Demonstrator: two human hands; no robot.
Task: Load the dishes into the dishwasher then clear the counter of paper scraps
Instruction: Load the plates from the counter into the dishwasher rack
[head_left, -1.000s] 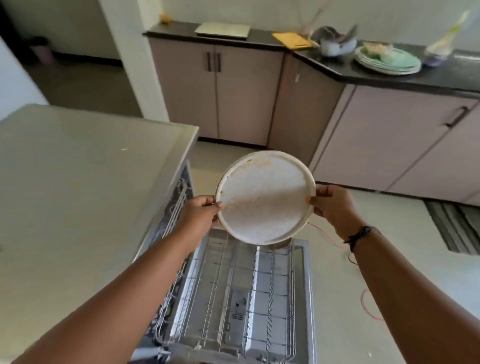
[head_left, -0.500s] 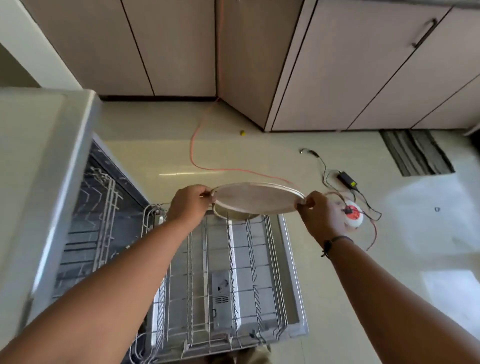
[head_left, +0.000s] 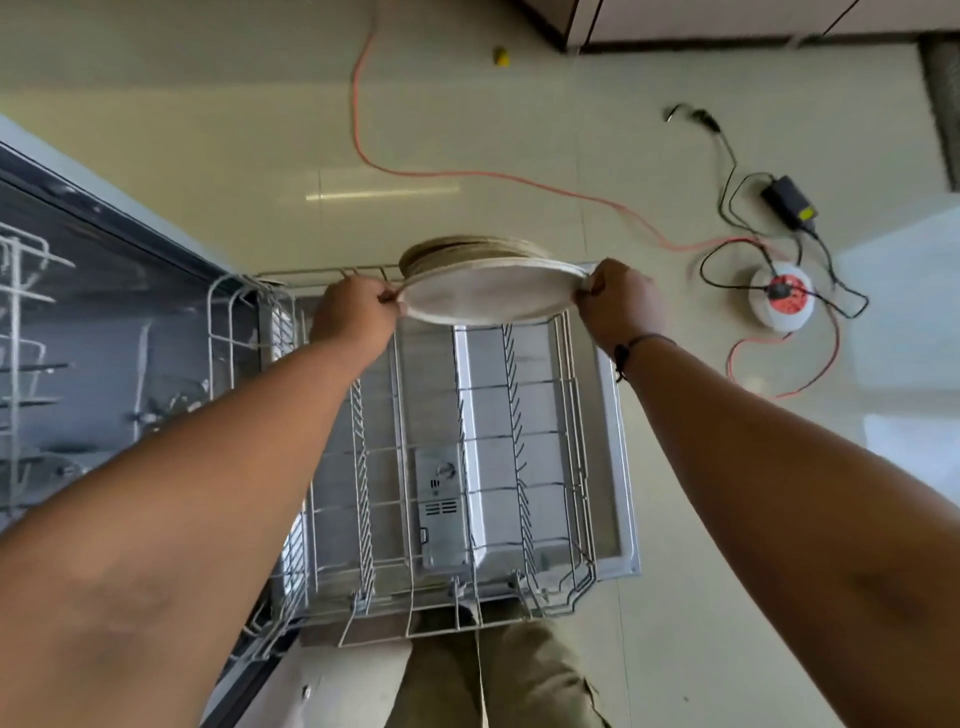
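Our left hand (head_left: 358, 312) pinches the left rim of a round white plate (head_left: 485, 296), fingers curled over its edge, and our right hand (head_left: 621, 306) grips the right rim the same way, a dark band (head_left: 631, 348) on that wrist. We hold the plate between the two hands, nearly flat and tipped a little toward us, above the far end of the pulled-out lower rack (head_left: 467, 467). Just behind it, at the far edge of the rack, stand more plates (head_left: 467, 249), seen edge-on. The wire rack rests over the open dishwasher door (head_left: 618, 467), and to the left we see the dark dishwasher cavity (head_left: 104, 338) with another rack inside. On the pale floor (head_left: 208, 130) to the right lie an orange cable (head_left: 467, 174), a black power adapter (head_left: 787, 200) and a round white extension socket (head_left: 779, 304). A small yellow scrap (head_left: 500, 56) lies far off near the cabinet base (head_left: 727, 21).
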